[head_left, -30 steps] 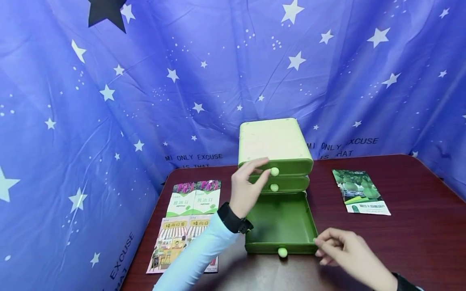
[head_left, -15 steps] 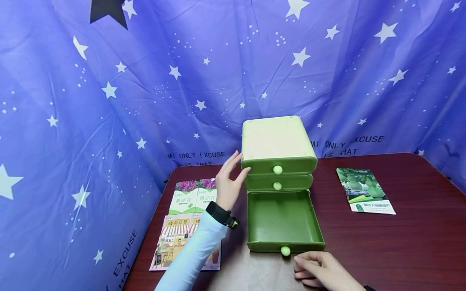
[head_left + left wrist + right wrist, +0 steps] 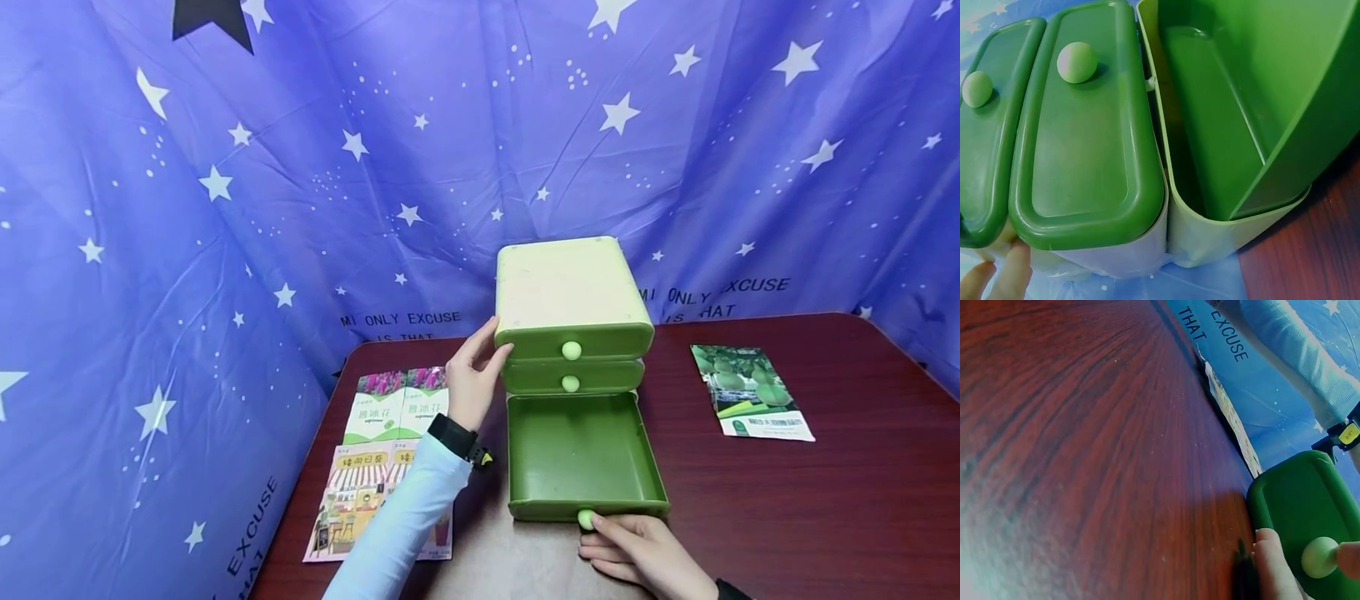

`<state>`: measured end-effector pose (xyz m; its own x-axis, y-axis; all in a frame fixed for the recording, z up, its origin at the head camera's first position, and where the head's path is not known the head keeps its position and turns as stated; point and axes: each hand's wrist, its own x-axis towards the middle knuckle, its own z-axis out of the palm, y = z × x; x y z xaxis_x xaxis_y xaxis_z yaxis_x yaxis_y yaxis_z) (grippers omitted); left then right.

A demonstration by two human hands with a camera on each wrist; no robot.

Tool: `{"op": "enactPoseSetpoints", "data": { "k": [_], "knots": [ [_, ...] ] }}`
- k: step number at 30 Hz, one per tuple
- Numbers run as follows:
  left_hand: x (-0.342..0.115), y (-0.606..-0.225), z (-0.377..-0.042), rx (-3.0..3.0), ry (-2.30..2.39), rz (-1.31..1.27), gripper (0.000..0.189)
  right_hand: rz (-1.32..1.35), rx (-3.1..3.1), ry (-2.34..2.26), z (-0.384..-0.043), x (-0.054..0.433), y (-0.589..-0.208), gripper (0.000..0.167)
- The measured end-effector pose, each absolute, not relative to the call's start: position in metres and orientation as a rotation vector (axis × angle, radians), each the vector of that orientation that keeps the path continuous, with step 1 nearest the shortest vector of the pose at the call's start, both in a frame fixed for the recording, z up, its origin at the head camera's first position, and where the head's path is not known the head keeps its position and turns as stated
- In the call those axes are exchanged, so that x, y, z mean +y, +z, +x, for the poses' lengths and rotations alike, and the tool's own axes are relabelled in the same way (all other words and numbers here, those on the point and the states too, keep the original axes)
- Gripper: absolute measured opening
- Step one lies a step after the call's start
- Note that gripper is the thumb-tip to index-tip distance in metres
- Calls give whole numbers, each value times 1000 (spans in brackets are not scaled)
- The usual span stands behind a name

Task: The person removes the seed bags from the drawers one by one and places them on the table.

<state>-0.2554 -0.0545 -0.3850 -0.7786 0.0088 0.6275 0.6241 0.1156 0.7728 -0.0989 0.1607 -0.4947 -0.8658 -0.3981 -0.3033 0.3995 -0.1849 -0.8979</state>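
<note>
A cream organizer [image 3: 570,283] with green drawers stands on the table. Its top drawer [image 3: 536,343] and middle drawer [image 3: 532,379] are closed; the bottom drawer [image 3: 573,450] is pulled out, with nothing visible inside. My left hand [image 3: 472,383] rests on the top tier's left front corner, thumb on the front, other fingers along the side. In the left wrist view, two fingertips [image 3: 1016,269] touch that side. My right hand [image 3: 645,554] is at the bottom drawer's round knob [image 3: 586,518]. In the right wrist view, its thumb [image 3: 1350,559] touches the knob, with a finger beside the drawer front's lower edge.
Two white-and-green seed packets [image 3: 375,417] and pink packets [image 3: 348,508] lie left of the organizer. To the right lies a green packet [image 3: 750,392] with round fruit pictured on it. A blue star-printed curtain [image 3: 420,167] hangs behind the dark red table [image 3: 847,500].
My left hand has moved from in front of the top knob to the top tier's left corner. My right hand has moved left from the bottom drawer's front right corner to its knob.
</note>
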Motion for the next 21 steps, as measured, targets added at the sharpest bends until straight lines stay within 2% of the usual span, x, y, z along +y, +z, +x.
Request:
{"op": "enactPoseSetpoints", "data": {
  "k": [5, 13, 21],
  "knots": [
    [-53, -383, -255, -1930, -1672, -607, 42, 27, 1461, -2166, -101, 159, -496, 55],
    [-52, -384, -254, -1929, -1669, -588, 41, 49, 1210, -2316, -105, 158, -494, 28],
    [-52, -387, -253, -1944, -1694, -565, 42, 61, 1262, -2345, -124, 163, -486, 22]
  ]
}}
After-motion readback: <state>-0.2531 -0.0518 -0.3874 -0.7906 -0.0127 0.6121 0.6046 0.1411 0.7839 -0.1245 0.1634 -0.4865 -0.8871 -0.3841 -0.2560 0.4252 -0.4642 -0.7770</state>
